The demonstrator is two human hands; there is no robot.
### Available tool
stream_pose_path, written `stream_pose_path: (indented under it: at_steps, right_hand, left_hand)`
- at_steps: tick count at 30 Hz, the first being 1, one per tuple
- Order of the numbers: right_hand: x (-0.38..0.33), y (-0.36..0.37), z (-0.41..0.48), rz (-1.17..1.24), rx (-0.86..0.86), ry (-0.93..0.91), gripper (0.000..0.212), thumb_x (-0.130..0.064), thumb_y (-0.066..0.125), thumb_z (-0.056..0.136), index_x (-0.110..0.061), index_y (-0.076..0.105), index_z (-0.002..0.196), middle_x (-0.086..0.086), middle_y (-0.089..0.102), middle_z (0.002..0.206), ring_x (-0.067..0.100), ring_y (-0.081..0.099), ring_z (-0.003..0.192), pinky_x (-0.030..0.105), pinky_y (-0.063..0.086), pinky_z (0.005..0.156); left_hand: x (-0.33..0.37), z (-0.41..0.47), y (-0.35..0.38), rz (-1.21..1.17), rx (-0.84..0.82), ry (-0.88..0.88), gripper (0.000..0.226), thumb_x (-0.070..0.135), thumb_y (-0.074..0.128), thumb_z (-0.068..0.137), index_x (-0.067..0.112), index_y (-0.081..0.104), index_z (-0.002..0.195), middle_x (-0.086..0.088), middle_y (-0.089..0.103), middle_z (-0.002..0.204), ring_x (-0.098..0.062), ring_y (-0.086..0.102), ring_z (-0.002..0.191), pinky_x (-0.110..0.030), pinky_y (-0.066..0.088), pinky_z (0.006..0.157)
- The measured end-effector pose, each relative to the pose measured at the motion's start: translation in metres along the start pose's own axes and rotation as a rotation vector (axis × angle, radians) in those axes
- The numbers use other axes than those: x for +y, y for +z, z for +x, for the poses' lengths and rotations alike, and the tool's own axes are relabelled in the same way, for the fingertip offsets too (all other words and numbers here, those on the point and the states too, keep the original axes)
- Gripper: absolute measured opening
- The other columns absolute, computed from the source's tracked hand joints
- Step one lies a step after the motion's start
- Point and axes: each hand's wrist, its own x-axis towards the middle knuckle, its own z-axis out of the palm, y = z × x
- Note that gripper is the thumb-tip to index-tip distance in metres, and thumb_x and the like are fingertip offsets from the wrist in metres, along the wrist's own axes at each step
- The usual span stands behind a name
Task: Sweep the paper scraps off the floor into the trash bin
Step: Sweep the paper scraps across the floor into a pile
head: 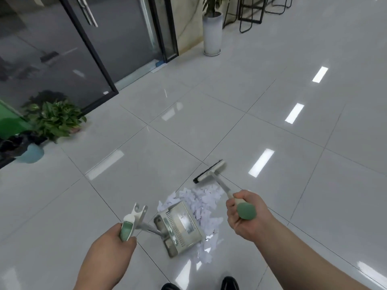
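The paper scraps (204, 206) lie in one loose heap on the floor (209, 114) just ahead of the person's dark shoes (230, 283). They are small, torn, white to pale lilac pieces with ragged edges, thickest in the middle and thinning to strays at the near end. The dustpan (180, 227) sits against the heap's left side, scraps touching its far and right edges. It is a shallow, squarish grey tray with a glossy inside and a row of comb-like teeth. The left hand (117, 243) is curled round the green-capped grip of its slanted pale handle. The right hand (245, 216) is wrapped round the green end of the broom (210, 171), whose thin shaft runs to a cream bar with short black bristles just beyond the heap. The floor is large, polished, light grey tiles with thin dark joints, mirroring strip lights. Dark-framed glass doors (88, 49) stand at upper left. A leafy green plant (55, 118) and a pale blue container (31, 152) sit near them, and a tall white planter (212, 32) farther back beside black metal legs (251, 13).
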Motion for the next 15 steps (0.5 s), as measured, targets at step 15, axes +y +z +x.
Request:
stream_pose_path:
  at_steps: [15]
  right_hand:
    - [-0.072, -0.123, -0.005, -1.197, 0.509, -0.209, 0.016, -0.007, 0.056, 0.089, -0.011, 0.052, 0.074, 0.004, 0.054, 0.075, 0.017, 0.056, 0.067, 0.022, 0.045, 0.056]
  left_hand:
    - [0.051, -0.028, 0.059, 0.005, -0.046, 0.050, 0.010, 0.022, 0.060, 0.090, 0.020, 0.059, 0.080, -0.008, 0.062, 0.065, -0.028, 0.062, 0.064, -0.032, 0.044, 0.058]
